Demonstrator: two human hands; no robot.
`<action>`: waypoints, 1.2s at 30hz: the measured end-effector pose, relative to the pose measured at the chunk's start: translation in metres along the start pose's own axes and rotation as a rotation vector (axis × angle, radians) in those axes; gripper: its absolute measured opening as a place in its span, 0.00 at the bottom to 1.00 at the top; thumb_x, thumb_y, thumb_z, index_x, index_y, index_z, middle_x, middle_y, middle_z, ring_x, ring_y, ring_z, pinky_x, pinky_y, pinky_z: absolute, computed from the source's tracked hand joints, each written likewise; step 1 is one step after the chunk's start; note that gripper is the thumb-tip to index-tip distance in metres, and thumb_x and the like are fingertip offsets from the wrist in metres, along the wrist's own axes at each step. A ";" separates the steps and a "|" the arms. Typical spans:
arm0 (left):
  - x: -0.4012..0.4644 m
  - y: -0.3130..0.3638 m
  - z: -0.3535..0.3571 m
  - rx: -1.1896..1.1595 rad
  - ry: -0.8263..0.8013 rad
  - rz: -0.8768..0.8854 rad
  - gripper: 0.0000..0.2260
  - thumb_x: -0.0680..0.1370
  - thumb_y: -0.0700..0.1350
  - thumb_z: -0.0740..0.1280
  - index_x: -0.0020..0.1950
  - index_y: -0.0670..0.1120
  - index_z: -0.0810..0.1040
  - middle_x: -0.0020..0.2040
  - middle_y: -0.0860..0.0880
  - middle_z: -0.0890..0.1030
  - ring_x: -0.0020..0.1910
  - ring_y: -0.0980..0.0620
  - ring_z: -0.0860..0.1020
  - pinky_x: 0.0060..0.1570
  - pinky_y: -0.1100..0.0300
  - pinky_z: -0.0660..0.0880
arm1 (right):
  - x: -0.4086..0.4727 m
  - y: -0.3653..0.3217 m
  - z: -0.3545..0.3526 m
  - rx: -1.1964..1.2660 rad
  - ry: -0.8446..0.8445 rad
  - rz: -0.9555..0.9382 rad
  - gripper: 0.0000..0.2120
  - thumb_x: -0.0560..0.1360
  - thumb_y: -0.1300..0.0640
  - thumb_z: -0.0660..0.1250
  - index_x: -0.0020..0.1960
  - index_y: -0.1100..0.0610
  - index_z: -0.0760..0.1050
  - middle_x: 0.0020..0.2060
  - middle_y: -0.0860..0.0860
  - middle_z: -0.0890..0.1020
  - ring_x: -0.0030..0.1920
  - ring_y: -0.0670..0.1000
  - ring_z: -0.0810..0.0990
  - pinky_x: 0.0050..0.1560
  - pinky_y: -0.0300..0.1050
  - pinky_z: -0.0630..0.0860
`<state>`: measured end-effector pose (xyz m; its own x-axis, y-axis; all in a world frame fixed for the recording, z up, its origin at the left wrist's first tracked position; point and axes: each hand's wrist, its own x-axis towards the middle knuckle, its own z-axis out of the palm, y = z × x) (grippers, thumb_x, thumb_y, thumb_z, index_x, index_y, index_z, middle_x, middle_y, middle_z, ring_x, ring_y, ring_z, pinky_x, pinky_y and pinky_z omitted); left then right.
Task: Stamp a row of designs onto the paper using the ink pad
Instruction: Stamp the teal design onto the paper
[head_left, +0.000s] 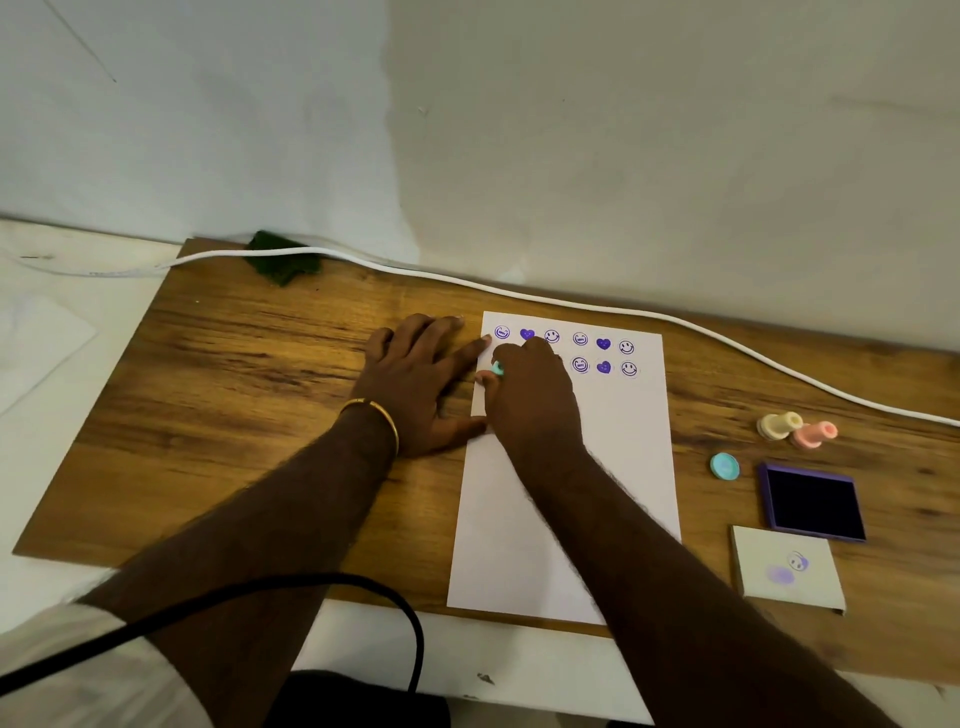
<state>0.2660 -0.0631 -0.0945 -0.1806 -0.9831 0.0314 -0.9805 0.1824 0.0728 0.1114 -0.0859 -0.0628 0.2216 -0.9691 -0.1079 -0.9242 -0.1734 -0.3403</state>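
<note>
A white paper sheet (613, 467) lies on the wooden board (234, 395). Purple smiley and heart prints fill a full top row and the right part of a second row. My right hand (535, 400) grips a teal stamp (497, 369) and holds it down at the left end of the second row. My left hand (415, 379) lies flat with spread fingers, pressing the paper's left edge. The open purple ink pad (813, 501) sits to the right of the sheet.
A cream stamp (777, 425) and a pink stamp (814, 434) lie right of the paper, with a teal cap (724, 465) near them. The pad's white lid (784, 566) is in front. A white cable (519, 293) runs along the back; a black cord (311, 587) crosses near me.
</note>
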 end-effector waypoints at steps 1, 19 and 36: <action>0.000 0.000 0.000 -0.003 0.001 0.000 0.39 0.67 0.77 0.52 0.76 0.63 0.55 0.76 0.48 0.60 0.73 0.42 0.57 0.66 0.39 0.56 | -0.001 -0.001 0.000 -0.009 0.002 0.000 0.15 0.81 0.54 0.61 0.67 0.55 0.71 0.63 0.56 0.73 0.62 0.55 0.73 0.59 0.46 0.71; 0.000 0.001 -0.002 -0.023 -0.007 -0.003 0.40 0.67 0.77 0.49 0.76 0.63 0.54 0.77 0.49 0.59 0.74 0.42 0.56 0.67 0.38 0.55 | -0.001 -0.002 0.001 0.014 0.006 0.031 0.17 0.81 0.53 0.62 0.67 0.56 0.72 0.64 0.56 0.74 0.62 0.55 0.73 0.60 0.46 0.71; 0.000 0.000 0.000 -0.019 -0.008 -0.005 0.40 0.67 0.78 0.51 0.76 0.63 0.54 0.77 0.49 0.59 0.74 0.42 0.55 0.68 0.37 0.55 | 0.003 -0.006 -0.003 0.011 -0.013 0.061 0.20 0.79 0.54 0.65 0.70 0.55 0.70 0.65 0.56 0.73 0.63 0.55 0.74 0.61 0.45 0.72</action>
<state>0.2663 -0.0629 -0.0950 -0.1764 -0.9840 0.0235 -0.9798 0.1778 0.0915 0.1167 -0.0879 -0.0579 0.1693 -0.9754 -0.1409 -0.9325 -0.1123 -0.3432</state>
